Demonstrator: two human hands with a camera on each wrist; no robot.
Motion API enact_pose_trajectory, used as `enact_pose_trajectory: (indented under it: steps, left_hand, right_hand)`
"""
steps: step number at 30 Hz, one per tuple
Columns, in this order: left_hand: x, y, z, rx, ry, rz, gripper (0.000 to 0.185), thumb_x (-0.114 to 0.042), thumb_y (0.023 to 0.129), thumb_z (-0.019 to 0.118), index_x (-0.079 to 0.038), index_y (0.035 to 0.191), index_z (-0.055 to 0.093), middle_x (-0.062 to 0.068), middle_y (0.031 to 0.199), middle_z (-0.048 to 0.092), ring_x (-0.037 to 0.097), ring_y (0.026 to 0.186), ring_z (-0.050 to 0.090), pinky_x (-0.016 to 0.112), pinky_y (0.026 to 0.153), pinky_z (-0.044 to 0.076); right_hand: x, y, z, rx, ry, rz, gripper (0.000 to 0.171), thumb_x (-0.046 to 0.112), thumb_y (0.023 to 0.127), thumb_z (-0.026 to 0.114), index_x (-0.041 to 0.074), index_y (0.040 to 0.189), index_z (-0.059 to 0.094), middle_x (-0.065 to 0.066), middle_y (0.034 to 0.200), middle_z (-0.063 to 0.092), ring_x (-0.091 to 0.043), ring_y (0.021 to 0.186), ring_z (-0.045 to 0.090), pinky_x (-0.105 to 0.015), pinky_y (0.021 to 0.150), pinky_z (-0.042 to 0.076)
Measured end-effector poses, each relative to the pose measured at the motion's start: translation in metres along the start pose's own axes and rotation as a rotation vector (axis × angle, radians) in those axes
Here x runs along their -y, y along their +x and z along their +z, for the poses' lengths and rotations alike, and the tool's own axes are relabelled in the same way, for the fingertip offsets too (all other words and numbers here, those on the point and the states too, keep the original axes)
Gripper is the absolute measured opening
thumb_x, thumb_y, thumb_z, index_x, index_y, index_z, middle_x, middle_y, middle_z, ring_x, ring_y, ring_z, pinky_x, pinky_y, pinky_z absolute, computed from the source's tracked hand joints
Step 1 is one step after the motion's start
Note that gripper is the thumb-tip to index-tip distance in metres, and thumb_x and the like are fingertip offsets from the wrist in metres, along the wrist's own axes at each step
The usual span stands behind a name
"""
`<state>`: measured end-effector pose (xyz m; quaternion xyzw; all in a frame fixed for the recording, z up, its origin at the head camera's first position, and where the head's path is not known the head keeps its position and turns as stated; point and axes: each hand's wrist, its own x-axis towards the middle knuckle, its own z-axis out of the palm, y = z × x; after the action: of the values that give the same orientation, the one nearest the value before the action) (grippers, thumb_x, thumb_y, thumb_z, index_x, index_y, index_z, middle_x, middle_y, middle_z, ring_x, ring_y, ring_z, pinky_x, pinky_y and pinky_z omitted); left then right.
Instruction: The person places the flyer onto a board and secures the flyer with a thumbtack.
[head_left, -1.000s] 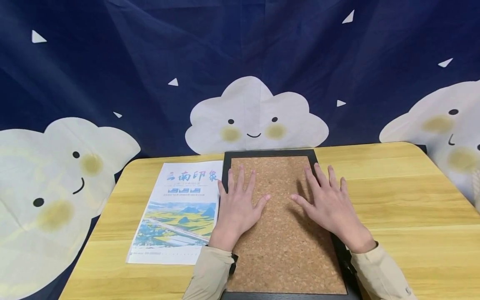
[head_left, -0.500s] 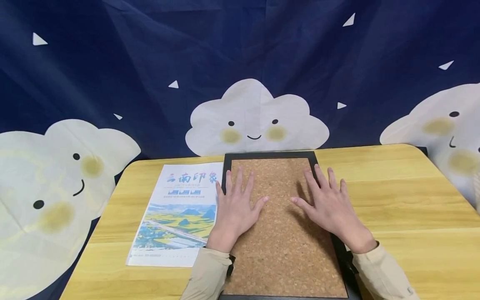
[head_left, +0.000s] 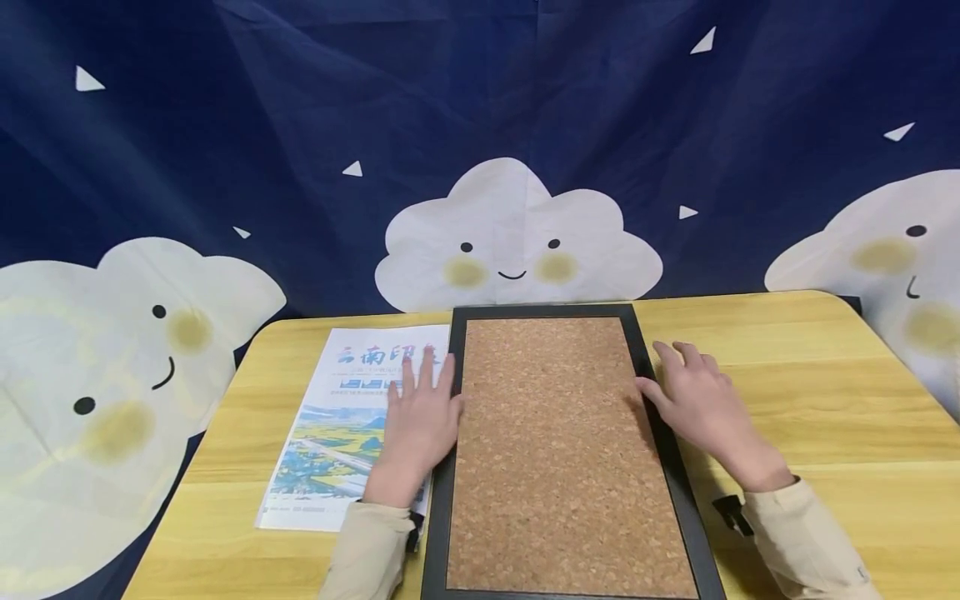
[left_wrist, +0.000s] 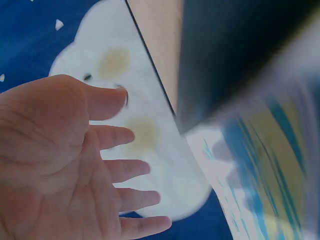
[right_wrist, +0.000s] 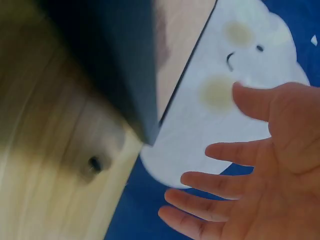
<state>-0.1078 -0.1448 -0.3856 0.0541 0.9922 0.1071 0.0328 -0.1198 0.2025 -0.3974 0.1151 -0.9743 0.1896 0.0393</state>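
Note:
A cork board in a black frame [head_left: 555,442] lies on the wooden table in the head view. My left hand [head_left: 422,417] is at the board's left side, over a printed sheet [head_left: 330,450], its thumb by the frame edge. Beyond the right side is my right hand [head_left: 708,408], its thumb overlapping the black frame. Fingers of the left hand [left_wrist: 55,160] are spread and hold nothing in the left wrist view. In the right wrist view, the right hand [right_wrist: 270,170] likewise has extended fingers, beside the dark frame side [right_wrist: 120,55].
The wooden table [head_left: 810,375] reaches out on both sides of the board. Behind it hangs a dark blue cloth [head_left: 420,92] printed with smiling clouds. The printed sheet carries a landscape picture and large blue characters.
From over the cork, both hands have moved apart, the left one leftward over the sheet and the right one rightward past the frame. The board and sheet stay in place.

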Motion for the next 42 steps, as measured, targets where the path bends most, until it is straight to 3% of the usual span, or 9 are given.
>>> enact_pose_trajectory:
  steps: [4, 11, 17, 22, 33, 42]
  left_hand:
    - [0.034, -0.009, -0.006, 0.036, 0.053, -0.079, 0.061, -0.023, 0.106, 0.055, -0.005, 0.161, 0.034, 0.028, 0.165, 0.024, 0.056, 0.15, 0.02, 0.072, 0.114, 0.025]
    - [0.1, -0.034, -0.021, 0.168, 0.039, -0.238, 0.078, -0.025, 0.1, 0.065, 0.005, 0.16, 0.026, 0.042, 0.16, 0.017, 0.068, 0.142, 0.02, 0.079, 0.105, 0.03]
    - [0.136, -0.046, -0.027, 0.258, -0.019, -0.327, 0.089, -0.033, 0.099, 0.068, 0.011, 0.159, 0.019, 0.049, 0.152, 0.019, 0.072, 0.13, 0.031, 0.076, 0.095, 0.04]
    - [0.143, -0.048, -0.03, 0.266, -0.08, -0.369, 0.095, -0.034, 0.098, 0.071, 0.013, 0.158, 0.015, 0.052, 0.141, 0.028, 0.069, 0.12, 0.041, 0.071, 0.09, 0.044]
    - [0.14, -0.045, -0.032, 0.215, -0.111, -0.488, 0.111, -0.036, 0.09, 0.079, 0.012, 0.159, 0.006, 0.05, 0.127, 0.025, 0.058, 0.108, 0.04, 0.062, 0.079, 0.048]
    - [0.132, -0.044, -0.032, 0.131, -0.135, -0.453, 0.109, -0.02, 0.09, 0.079, 0.009, 0.161, 0.002, 0.048, 0.129, 0.028, 0.058, 0.103, 0.047, 0.06, 0.075, 0.047]
  right_hand:
    - [-0.023, 0.001, -0.002, 0.009, 0.017, -0.003, 0.039, 0.015, 0.1, 0.067, -0.015, 0.124, 0.06, -0.04, 0.111, 0.059, -0.058, 0.096, 0.06, -0.068, 0.078, 0.051]
    - [-0.054, 0.001, -0.005, 0.172, 0.068, 0.03, 0.019, 0.002, 0.096, 0.065, -0.014, 0.107, 0.065, -0.028, 0.097, 0.071, -0.051, 0.095, 0.067, -0.06, 0.08, 0.054]
    - [-0.063, 0.0, 0.0, 0.168, 0.1, -0.01, 0.005, 0.001, 0.092, 0.072, -0.002, 0.094, 0.069, -0.014, 0.087, 0.073, -0.035, 0.082, 0.068, -0.05, 0.07, 0.053]
    - [-0.064, 0.0, 0.004, 0.153, 0.103, -0.054, 0.005, 0.001, 0.088, 0.075, 0.002, 0.09, 0.07, -0.008, 0.084, 0.071, -0.026, 0.077, 0.063, -0.044, 0.069, 0.051]
    - [-0.062, 0.002, 0.009, 0.161, 0.098, -0.082, 0.012, -0.006, 0.082, 0.073, 0.004, 0.081, 0.068, -0.004, 0.08, 0.07, -0.023, 0.076, 0.063, -0.047, 0.071, 0.052]
    - [-0.062, 0.001, 0.01, 0.153, 0.093, -0.08, 0.018, -0.009, 0.079, 0.07, 0.008, 0.077, 0.065, -0.003, 0.078, 0.067, -0.021, 0.073, 0.058, -0.045, 0.069, 0.051]
